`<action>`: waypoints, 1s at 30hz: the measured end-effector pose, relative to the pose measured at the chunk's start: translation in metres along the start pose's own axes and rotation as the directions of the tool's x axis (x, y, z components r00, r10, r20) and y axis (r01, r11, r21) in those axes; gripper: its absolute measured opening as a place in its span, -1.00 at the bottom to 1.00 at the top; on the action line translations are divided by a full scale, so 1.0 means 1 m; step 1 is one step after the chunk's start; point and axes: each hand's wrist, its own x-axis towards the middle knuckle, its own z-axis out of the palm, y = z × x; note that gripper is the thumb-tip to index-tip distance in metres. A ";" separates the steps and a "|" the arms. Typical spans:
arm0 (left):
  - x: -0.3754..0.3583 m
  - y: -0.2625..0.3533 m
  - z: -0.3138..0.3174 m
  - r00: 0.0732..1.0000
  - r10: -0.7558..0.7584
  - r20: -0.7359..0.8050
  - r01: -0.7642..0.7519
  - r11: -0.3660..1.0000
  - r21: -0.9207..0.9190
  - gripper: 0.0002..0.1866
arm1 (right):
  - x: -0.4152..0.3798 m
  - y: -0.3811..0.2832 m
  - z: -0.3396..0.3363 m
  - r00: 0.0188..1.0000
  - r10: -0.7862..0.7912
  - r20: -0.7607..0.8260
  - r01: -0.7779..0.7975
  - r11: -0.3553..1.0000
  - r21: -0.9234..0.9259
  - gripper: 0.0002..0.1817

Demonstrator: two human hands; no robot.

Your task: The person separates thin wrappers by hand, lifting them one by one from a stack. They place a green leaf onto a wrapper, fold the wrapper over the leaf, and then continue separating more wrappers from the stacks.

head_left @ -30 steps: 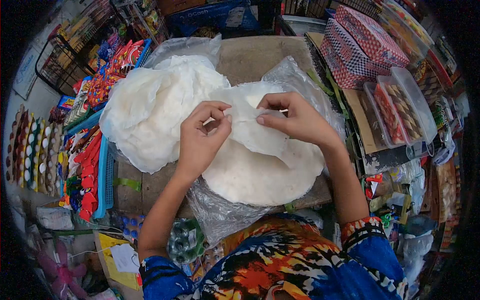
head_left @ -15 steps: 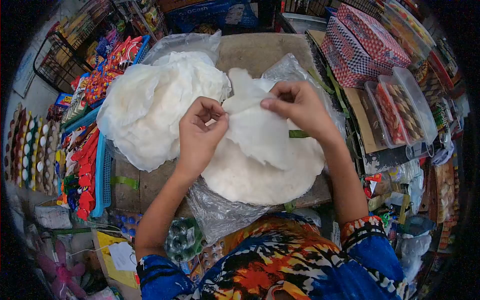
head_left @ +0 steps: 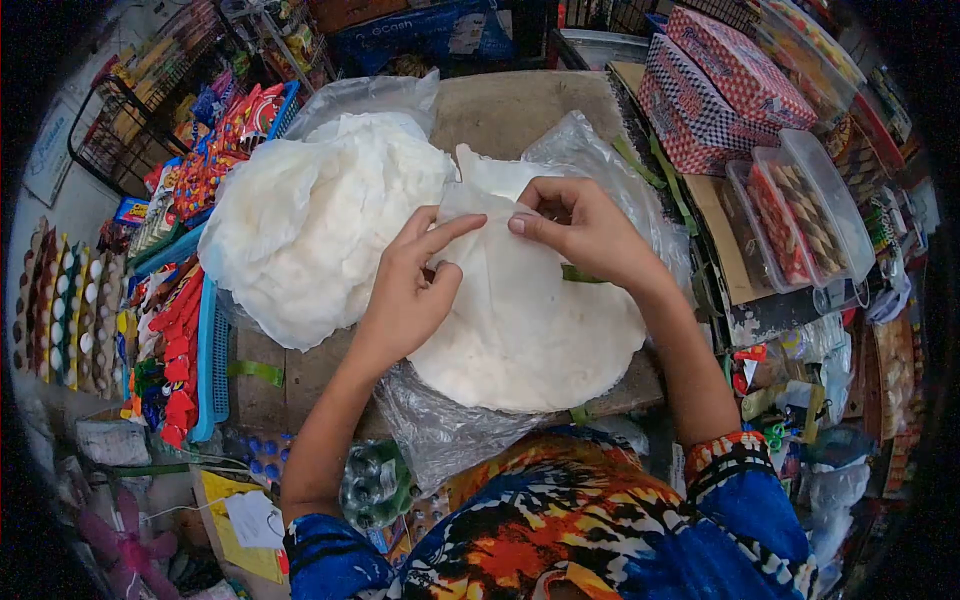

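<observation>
A thin, translucent white wrapper sheet [head_left: 505,265] hangs between my hands, its lower part over a round pale stack of wrappers [head_left: 530,375]. With thumb and index finger, my right hand [head_left: 575,225] pinches the sheet near its upper edge. My left hand [head_left: 415,285] has its thumb and index finger apart; the outstretched index finger lies against the sheet. To the left rests a loose, ruffled heap of white wrappers [head_left: 320,225]. Clear plastic [head_left: 440,425] is spread beneath the round stack.
The wooden board [head_left: 520,105] carries both piles. A blue basket [head_left: 208,360] of red packets stands at the left. Checkered boxes [head_left: 705,100] and a clear plastic tub of rolled sticks [head_left: 805,215] are at the right. Egg trays [head_left: 75,310] stand far left.
My left thumb and index finger have come apart from their pinch, and the index finger now stretches across the sheet. My right hand has moved slightly left and down, still pinching the sheet.
</observation>
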 end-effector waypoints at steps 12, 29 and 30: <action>0.004 -0.017 0.003 0.981 0.095 -0.168 -0.096 0.995 0.000 -0.78 | -0.002 -0.008 0.017 0.998 0.058 0.018 -0.061 0.944 0.325 -0.72; 0.004 -0.013 0.008 0.982 0.148 -0.116 -0.153 0.987 -0.042 -0.76 | -0.001 -0.003 0.027 0.999 0.002 -0.036 0.004 0.987 0.159 -0.67; 0.005 -0.014 0.008 0.971 0.193 -0.141 -0.202 0.978 -0.052 -0.76 | -0.001 -0.004 0.027 0.999 0.003 -0.035 0.003 0.987 0.159 -0.67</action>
